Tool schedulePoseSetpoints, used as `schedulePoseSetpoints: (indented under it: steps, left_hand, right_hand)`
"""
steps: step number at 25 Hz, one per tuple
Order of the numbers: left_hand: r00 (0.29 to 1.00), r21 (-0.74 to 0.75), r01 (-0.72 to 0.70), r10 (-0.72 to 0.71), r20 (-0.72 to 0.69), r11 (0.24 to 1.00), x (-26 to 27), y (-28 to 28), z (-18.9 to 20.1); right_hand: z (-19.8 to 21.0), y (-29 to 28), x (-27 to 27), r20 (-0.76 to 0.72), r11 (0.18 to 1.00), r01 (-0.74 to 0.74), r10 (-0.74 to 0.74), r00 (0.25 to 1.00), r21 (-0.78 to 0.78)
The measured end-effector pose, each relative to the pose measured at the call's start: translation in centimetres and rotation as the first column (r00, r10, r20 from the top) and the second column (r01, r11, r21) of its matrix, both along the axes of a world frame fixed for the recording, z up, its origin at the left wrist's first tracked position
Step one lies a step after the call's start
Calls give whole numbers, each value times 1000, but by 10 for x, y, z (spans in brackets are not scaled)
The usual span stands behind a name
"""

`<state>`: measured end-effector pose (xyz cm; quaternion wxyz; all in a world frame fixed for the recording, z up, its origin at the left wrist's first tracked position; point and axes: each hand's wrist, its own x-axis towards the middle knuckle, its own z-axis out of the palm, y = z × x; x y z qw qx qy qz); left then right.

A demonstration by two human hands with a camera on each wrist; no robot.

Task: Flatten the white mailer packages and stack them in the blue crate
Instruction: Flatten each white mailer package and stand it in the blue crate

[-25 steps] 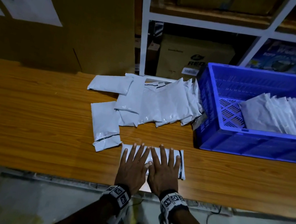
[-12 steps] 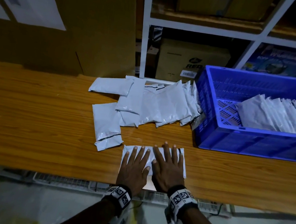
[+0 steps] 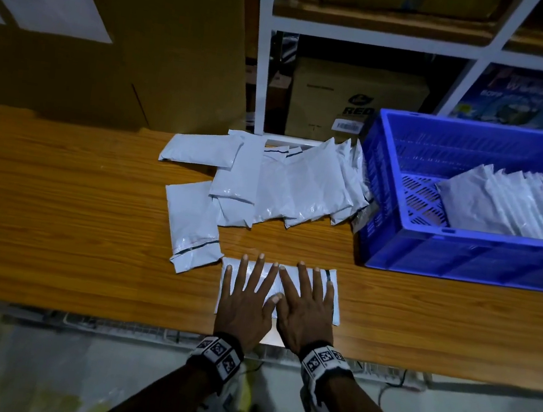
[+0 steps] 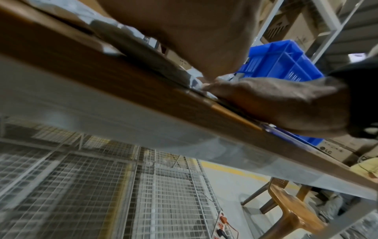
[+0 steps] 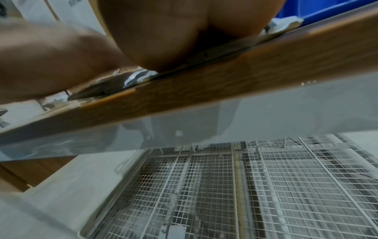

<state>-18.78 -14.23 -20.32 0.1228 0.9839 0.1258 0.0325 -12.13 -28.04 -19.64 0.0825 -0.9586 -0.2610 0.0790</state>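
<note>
A white mailer lies flat near the front edge of the wooden table. My left hand and right hand press down on it side by side, fingers straight and spread, thumbs touching. A heap of several white mailers lies behind, toward the blue crate at the right. Several flattened mailers lean inside the crate. In the wrist views the palms sit against the mailer at the table edge.
A large cardboard box stands at the back left. White shelving with boxes rises behind the table. One mailer lies just left of the pressed one. A wire mesh rack is under the table.
Both hands stay flat on the same mailer. The fingers have spread a little wider and slid slightly over it.
</note>
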Motion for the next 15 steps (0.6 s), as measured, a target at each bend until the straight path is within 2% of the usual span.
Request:
schedulePoseSetpoints:
  steps: [4, 12, 15]
  left_hand:
    - [1000, 33, -6, 7, -31, 999, -1, -6, -10]
    - [999, -40, -11, 9, -47, 999, -2, -2, -7]
    - [997, -36, -5, 2, -75, 999, -1, 0, -5]
  right_hand:
    - [-1, -2, 2, 10, 999, -16, 16, 1000, 40]
    - [10, -4, 8, -78, 999, -50, 51, 996, 17]
    - [15, -9, 6, -7, 996, -82, 83, 997, 35]
